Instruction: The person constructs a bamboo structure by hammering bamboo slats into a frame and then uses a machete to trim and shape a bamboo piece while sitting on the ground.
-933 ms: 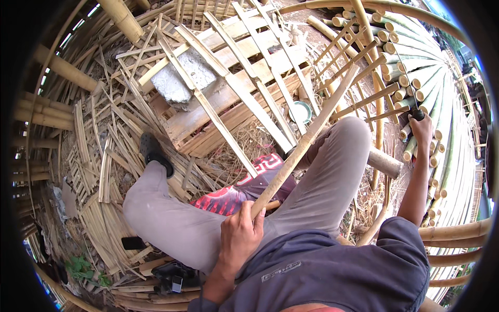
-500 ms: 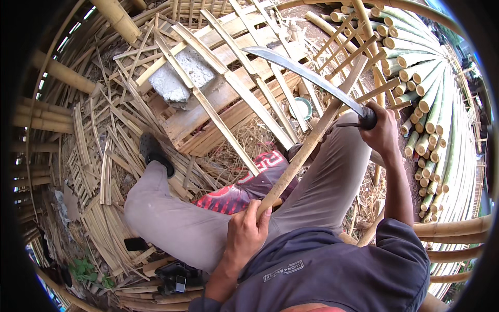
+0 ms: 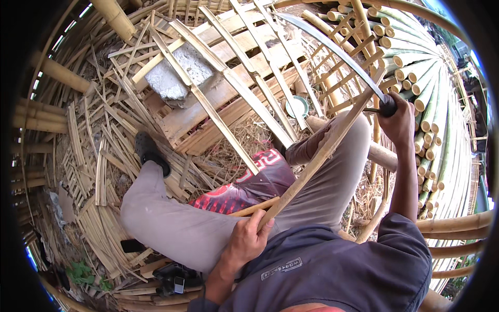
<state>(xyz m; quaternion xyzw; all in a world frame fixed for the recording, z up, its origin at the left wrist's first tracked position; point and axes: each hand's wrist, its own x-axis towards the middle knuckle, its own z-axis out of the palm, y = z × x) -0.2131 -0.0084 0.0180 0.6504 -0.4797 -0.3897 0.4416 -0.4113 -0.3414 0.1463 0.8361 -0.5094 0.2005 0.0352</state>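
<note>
My right hand (image 3: 397,122) is closed round the dark handle of a long curved machete (image 3: 340,53), whose blade reaches up and to the left. In my left hand (image 3: 248,236), near my lap, is the lower end of a long bamboo strip (image 3: 312,174). That strip slants up to the right above my raised leg, and its far end lies close to the machete's base. Whether blade and strip touch I cannot tell. A dark red printed cloth (image 3: 244,187) lies between my legs, below the strip.
Ahead stands a wooden crate (image 3: 182,127) bearing a concrete block (image 3: 179,73) and several split bamboo strips (image 3: 223,119). A pale green bowl (image 3: 297,106) sits beside it. Bamboo poles (image 3: 426,99) are stacked at right. Slats (image 3: 99,218) and a phone (image 3: 133,245) lie left.
My right hand has moved up and to the right with the machete, lifting the blade. The strip's far end has shifted slightly right and down; my left hand keeps its hold.
</note>
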